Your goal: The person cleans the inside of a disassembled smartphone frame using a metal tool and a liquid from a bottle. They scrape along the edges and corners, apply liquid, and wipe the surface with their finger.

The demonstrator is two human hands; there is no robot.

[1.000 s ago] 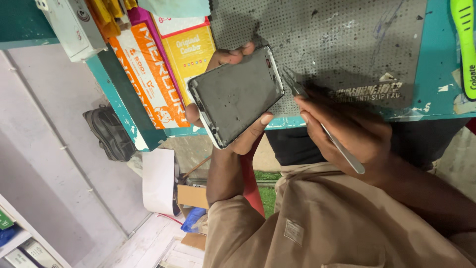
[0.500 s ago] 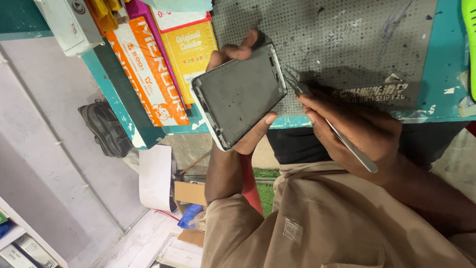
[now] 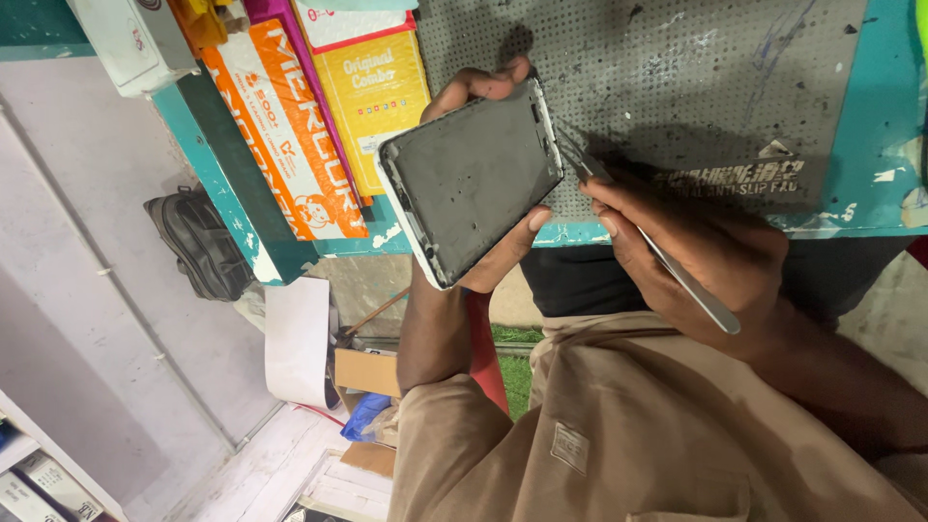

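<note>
The left hand (image 3: 483, 242) grips a grey flat phone body with a white frame (image 3: 471, 181), now tilted a little more upright than before. The right hand (image 3: 696, 251) is closed around a thin metal prying tool (image 3: 667, 266); its tip is hidden at the phone's edge. Beyond, on the teal surface (image 3: 870, 145), lie a grey dotted mat (image 3: 677, 77) and orange and yellow flat packages (image 3: 329, 126).

Even, fairly bright light, sharp focus; soft shadows fall on the grey mat (image 3: 696, 87), no strong glare.

The phone (image 3: 471, 184) has tilted slightly more upright.
</note>
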